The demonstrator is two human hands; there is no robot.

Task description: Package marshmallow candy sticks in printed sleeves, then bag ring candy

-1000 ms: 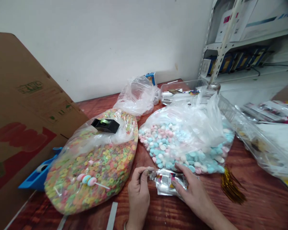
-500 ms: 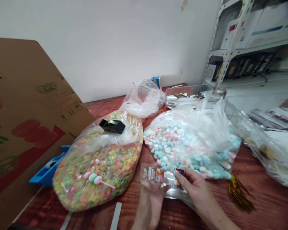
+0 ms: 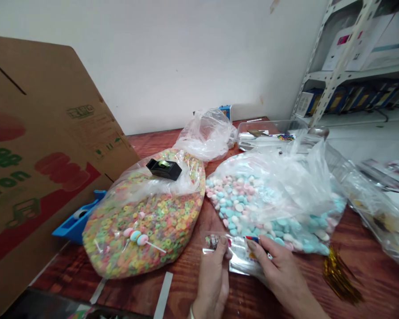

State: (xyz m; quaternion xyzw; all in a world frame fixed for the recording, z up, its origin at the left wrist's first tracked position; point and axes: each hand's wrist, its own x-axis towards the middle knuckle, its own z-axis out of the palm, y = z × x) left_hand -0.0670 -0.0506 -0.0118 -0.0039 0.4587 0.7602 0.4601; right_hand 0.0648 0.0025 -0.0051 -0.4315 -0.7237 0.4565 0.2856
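**Foil-backed pouch [image 3: 244,259] pinched between both hands**

Head view, looking forward and down over a reddish wooden surface [image 3: 369,274]. Left hand [image 3: 213,279] and right hand [image 3: 279,270] low at centre, fingers [image 3: 223,241] clenched on opposite sides of the pouch, just below a bag of pastel candies [image 3: 252,199]. Farther left, a bag of colored cereal rings [image 3: 142,230], with a black tape dispenser [image 3: 164,169] on top. Gold tinsel [image 3: 339,279] right of the right hand.

A bag of fruit-ring cereal [image 3: 142,230] lay left on the wooden counter [image 3: 379,283], with a black tape dispenser [image 3: 164,169] on it; a bag of pastel candies [image 3: 249,199] lay far right, and gold tinsel [image 3: 337,277] lay near right.
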